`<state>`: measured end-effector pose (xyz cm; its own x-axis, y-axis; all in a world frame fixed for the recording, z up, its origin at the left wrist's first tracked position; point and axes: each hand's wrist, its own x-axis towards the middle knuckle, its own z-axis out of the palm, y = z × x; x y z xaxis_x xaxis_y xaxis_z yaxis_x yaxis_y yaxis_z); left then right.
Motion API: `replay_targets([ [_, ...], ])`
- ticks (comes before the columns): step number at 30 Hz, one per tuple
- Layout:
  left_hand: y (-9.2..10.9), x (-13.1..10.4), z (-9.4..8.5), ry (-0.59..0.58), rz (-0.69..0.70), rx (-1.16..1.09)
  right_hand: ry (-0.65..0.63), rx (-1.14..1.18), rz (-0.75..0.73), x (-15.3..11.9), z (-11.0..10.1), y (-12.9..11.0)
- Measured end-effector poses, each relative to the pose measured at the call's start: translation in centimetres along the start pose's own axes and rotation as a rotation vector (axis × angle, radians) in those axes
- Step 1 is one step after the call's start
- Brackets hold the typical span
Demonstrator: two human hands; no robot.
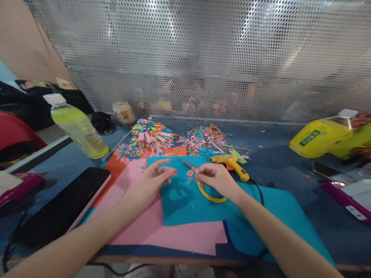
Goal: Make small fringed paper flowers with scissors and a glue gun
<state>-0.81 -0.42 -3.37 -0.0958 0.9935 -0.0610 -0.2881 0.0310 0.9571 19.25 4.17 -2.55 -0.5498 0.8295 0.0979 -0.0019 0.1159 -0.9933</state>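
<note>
My right hand (215,177) pinches a small paper flower (190,173) with an orange round centre and thin strips, held above a blue paper sheet (176,212). Partly covered by that hand are scissors (213,198); their yellow handle loop and a pointed blade show on either side of it. To the left of the flower is my left hand (158,177), its fingers loosely bent and apart with nothing visible in them. A yellow glue gun (232,162) lies just beyond my right hand.
Pink sheets (185,235) lie beneath the blue one. Behind are a bundle of fringed paper pieces (152,135) and a heap of paper strips (205,137). A phone (63,204) and a green drink bottle (79,129) stand left, yellow bottles (321,137) right. Perforated metal (220,46) rises behind.
</note>
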Motion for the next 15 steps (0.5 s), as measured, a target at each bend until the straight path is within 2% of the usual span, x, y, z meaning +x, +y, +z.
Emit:
replay_targets([
  [4, -0.3, 0.0, -0.6, -0.01, 0.074, 0.074, -0.001, -0.046, -0.038, -0.4, 0.6, 0.1],
  [7, -0.2, -0.1, -0.7, -0.025, 0.129, 0.099, 0.018, -0.2, -0.139, -0.8, 0.9, -0.5],
  [10, 0.4, -0.5, -0.2, -0.043, 0.225, 0.133, 0.004, -0.338, -0.304, -1.2, 1.1, -0.9],
  [15, 1.3, -1.9, 0.5, -0.106, 0.437, 0.248, -0.088, -0.412, -0.666, -1.5, 1.4, -0.8],
])
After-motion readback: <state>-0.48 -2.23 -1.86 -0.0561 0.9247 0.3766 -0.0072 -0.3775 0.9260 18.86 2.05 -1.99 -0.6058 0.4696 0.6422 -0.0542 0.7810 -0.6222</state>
